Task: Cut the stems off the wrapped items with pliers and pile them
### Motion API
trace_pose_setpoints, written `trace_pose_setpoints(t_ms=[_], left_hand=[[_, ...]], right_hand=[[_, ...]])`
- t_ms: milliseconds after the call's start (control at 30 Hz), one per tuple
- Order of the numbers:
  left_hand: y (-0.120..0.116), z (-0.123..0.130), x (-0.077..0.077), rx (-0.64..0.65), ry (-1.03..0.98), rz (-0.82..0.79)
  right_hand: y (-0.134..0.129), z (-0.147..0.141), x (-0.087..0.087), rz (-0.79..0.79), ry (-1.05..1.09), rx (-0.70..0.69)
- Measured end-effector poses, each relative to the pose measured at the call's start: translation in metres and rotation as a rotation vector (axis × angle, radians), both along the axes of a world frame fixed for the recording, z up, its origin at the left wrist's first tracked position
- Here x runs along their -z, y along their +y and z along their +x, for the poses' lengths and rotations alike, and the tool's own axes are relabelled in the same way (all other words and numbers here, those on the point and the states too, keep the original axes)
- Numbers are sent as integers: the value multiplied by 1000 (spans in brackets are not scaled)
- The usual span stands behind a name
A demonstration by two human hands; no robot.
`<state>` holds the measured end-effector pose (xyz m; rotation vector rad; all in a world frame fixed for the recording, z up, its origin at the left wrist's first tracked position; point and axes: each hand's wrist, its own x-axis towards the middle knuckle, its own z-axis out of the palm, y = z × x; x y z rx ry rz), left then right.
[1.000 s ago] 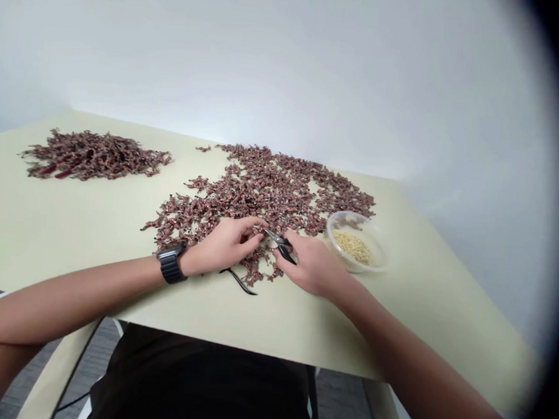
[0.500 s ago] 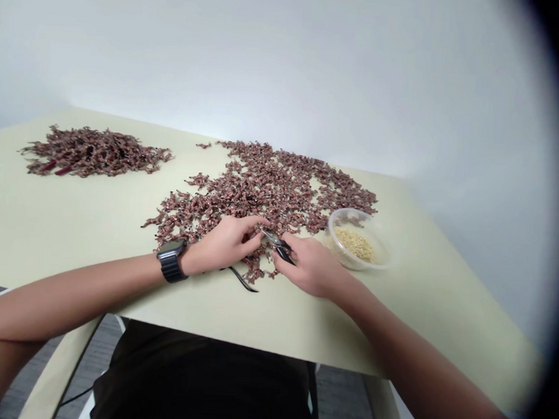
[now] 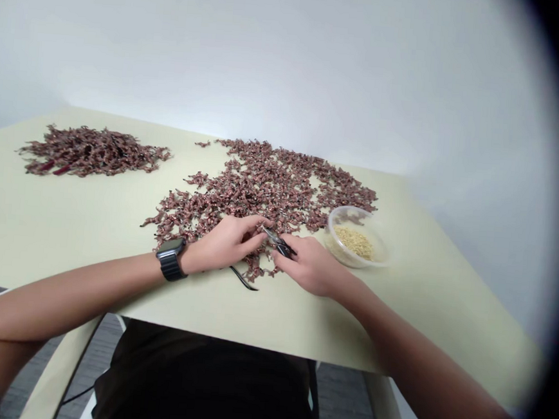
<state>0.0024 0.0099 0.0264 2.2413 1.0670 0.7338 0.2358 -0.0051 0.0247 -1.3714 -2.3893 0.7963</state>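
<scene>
In my right hand [image 3: 311, 264] is a small pair of pliers or snips [image 3: 283, 246] with metal jaws and dark handles, its tip pointing up and left. My left hand [image 3: 228, 241] is closed, thumb and forefinger brought together right at that tip. Whatever they pinch is too small and covered to make out. Both hands sit over the near edge of a wide spread of small, knobbly reddish-brown pieces [image 3: 262, 185]. A thin, curved black handle [image 3: 244, 279] of another tool pokes out from under my left hand.
A clear plastic bowl [image 3: 331, 242] holding small yellowish bits [image 3: 357, 243] stands right of my right hand. Farther left lies a second, denser heap of reddish-brown pieces [image 3: 95, 153], with dark red strips at its front. The pale table [image 3: 194, 306] meets a white wall behind.
The handles of the tool in my right hand look closer together than before. Both hands stay in nearly the same place; the view has shifted very slightly.
</scene>
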Motion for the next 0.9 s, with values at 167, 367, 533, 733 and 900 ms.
trace_pose_setpoints(t_ms=[167, 367, 533, 733, 900], left_hand=[[2, -2, 0, 72, -15, -47], [8, -6, 4, 129, 78, 70], [14, -12, 7, 166, 172, 170], [12, -8, 3, 107, -68, -54], [11, -4, -2, 181, -279, -464]], right_hand=[[5, 3, 1, -16, 42, 12], [6, 5, -4, -305, 230, 8], [5, 7, -14, -895, 440, -12], [7, 5, -13, -406, 248, 61], [6, 3, -4, 183, -72, 140]])
